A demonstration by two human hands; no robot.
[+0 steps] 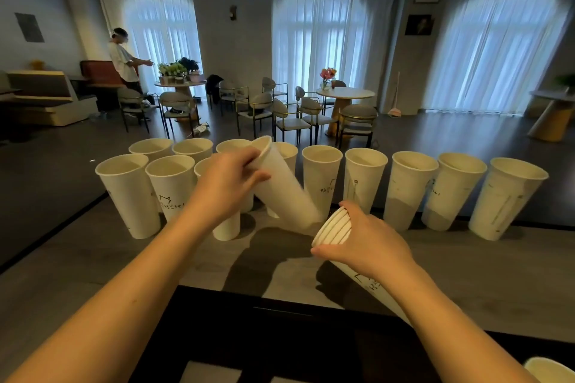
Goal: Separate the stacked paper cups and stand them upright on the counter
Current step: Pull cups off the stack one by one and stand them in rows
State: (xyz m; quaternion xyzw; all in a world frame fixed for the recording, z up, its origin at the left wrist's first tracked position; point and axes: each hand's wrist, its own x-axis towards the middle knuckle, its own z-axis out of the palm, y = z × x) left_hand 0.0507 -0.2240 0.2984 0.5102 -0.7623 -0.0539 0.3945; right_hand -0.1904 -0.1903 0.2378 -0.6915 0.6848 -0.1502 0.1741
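Counter [93, 258] is bearing upright cups [322, 177]; left hand [227, 183] is gripping a tilted single cup [283, 193], right hand [367, 242] clasping the remaining stack [333, 227]. Next: righting and setting down.

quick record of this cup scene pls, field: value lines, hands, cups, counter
left hand: grips single cup, tilted, above the counter
right hand: holds nested stack, rims facing left
standing cups: about a dozen upright, in rows along the far edge
counter: grey wood-look top
single cup state: already free of the stack, not yet stood upright
background: tables, chairs, curtained windows, another person at far left
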